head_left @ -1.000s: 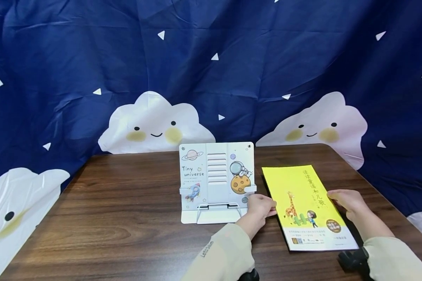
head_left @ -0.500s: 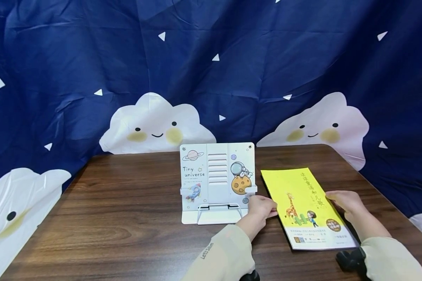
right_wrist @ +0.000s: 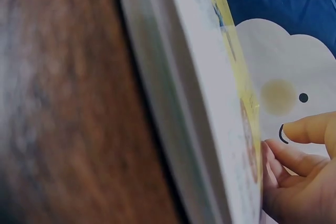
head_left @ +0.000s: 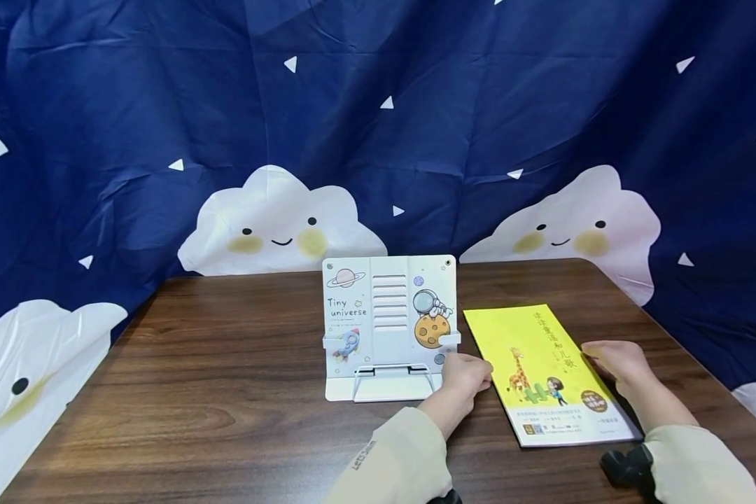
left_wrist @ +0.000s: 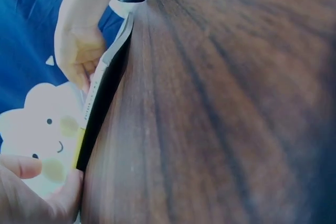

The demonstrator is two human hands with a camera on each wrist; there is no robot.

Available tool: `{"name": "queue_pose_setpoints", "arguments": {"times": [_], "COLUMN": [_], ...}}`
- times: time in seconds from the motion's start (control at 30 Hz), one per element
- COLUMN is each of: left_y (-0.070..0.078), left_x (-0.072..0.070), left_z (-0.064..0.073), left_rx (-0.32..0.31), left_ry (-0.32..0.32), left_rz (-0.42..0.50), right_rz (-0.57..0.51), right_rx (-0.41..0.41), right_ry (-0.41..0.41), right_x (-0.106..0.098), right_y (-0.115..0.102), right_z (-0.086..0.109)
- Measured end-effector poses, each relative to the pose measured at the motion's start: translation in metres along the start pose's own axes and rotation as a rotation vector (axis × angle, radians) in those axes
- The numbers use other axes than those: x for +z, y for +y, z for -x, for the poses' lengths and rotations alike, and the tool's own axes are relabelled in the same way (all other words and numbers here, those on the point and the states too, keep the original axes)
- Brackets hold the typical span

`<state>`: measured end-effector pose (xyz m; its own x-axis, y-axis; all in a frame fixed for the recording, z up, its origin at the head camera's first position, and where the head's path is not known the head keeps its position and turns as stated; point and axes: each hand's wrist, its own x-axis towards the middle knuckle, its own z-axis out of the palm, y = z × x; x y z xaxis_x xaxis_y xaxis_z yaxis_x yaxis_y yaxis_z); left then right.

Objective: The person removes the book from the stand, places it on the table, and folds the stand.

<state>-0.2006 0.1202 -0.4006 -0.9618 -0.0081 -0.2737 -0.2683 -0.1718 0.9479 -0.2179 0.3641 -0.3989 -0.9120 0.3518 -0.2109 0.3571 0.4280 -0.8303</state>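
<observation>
A book with a yellow cover (head_left: 498, 329), showing a giraffe and a child, lies at a slant on the right of the table. My left hand (head_left: 463, 381) holds its left edge, and my right hand (head_left: 617, 364) holds its right edge. In the left wrist view a dark strip runs beneath the book (left_wrist: 94, 93); whether that is a gap cannot be told. The left fingers (left_wrist: 68, 192) touch its edge there. In the right wrist view the pages face the camera, and the right thumb (right_wrist: 310, 129) stands above the other fingers at the edge.
A white folding bookstand (head_left: 387, 315) printed "Tiny universe" stands upright left of the book, close to my left hand. Both rest on a dark wooden table (head_left: 227, 378). Behind hangs a navy cloth (head_left: 327, 105) with white clouds and triangles.
The book has shifted slightly left and toward me, its far edge dropping lower in the head view. Both hands stay at its sides and move a little with it. The bookstand has not moved.
</observation>
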Motion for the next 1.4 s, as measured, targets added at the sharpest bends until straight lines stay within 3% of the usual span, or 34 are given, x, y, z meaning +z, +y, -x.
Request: {"name": "queue_pose_setpoints", "arguments": {"times": [0.23, 0.5, 0.7, 0.8, 1.0, 1.4], "left_y": [0.005, 0.008, 0.01, 0.011, 0.014, 0.03], "left_x": [-0.002, -0.006, -0.008, -0.009, -0.012, -0.025], "left_z": [0.005, 0.006, 0.008, 0.008, 0.01, 0.016], "left_rx": [-0.032, -0.038, -0.025, -0.028, -0.015, 0.059], "left_ry": [-0.001, -0.024, -0.062, -0.08, -0.127, -0.216], "left_rz": [0.002, -0.011, -0.037, -0.071, -0.118, -0.215], "right_rz": [-0.045, -0.11, -0.055, -0.01, 0.106, 0.1], "right_rx": [-0.004, -0.018, -0.055, -0.089, -0.176, -0.255], "right_ry": [0.002, -0.047, -0.08, -0.08, -0.042, -0.048], "right_x": [0.0, -0.003, -0.009, -0.013, -0.017, -0.017], "right_y": [-0.007, -0.007, -0.011, -0.006, 0.031, 0.012], "right_z": [0.007, 0.009, 0.012, 0.003, -0.042, -0.052]}}
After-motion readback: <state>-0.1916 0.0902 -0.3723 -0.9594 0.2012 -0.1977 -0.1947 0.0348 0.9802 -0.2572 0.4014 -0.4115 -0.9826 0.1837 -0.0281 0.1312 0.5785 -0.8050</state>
